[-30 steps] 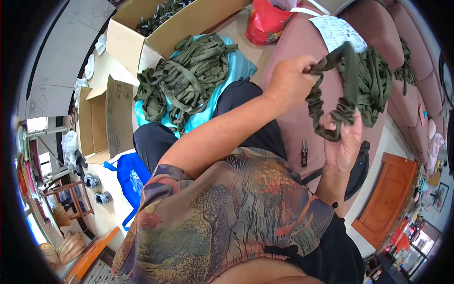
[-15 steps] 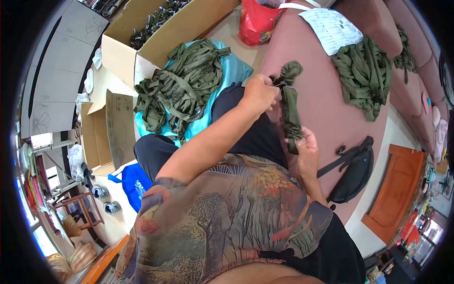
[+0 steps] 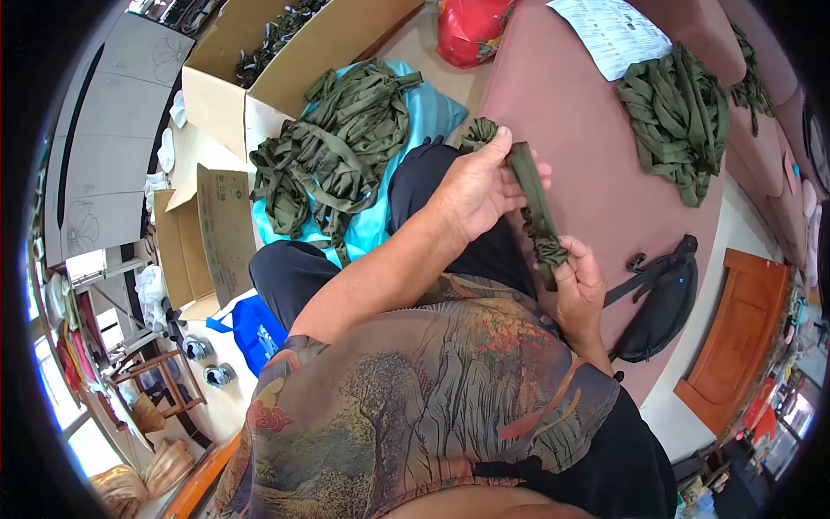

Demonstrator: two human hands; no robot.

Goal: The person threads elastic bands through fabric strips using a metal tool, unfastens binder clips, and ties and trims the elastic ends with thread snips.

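Observation:
A dark green fabric strip point(image 3: 535, 195) with gathered, ruffled parts is stretched between my two hands above my lap. My left hand point(image 3: 475, 189) has the upper part across its palm, the thumb pressed on it beside a ruffled end point(image 3: 481, 131). Lower down, my right hand point(image 3: 581, 285) pinches the strip at its other gathered part, thumb against fingers. A heap of similar green strips point(image 3: 346, 156) lies to the left on a light blue plastic bag point(image 3: 443, 112). Another bundle of green strips point(image 3: 679, 121) rests on the pink sofa seat point(image 3: 571, 130) to the right.
A large cardboard box point(image 3: 212, 99) holding small dark pieces stands at upper left, with an open smaller carton point(image 3: 220, 229) below it. A printed sheet point(image 3: 609, 39), a black pouch point(image 3: 661, 311) and a red bag point(image 3: 471, 35) are around the sofa. A blue bag point(image 3: 258, 333) is left.
My left hand has turned palm-up and no longer pinches at the strip's middle; the strip's upper end now folds over its thumb side. My right hand keeps its pinch, shifted slightly right.

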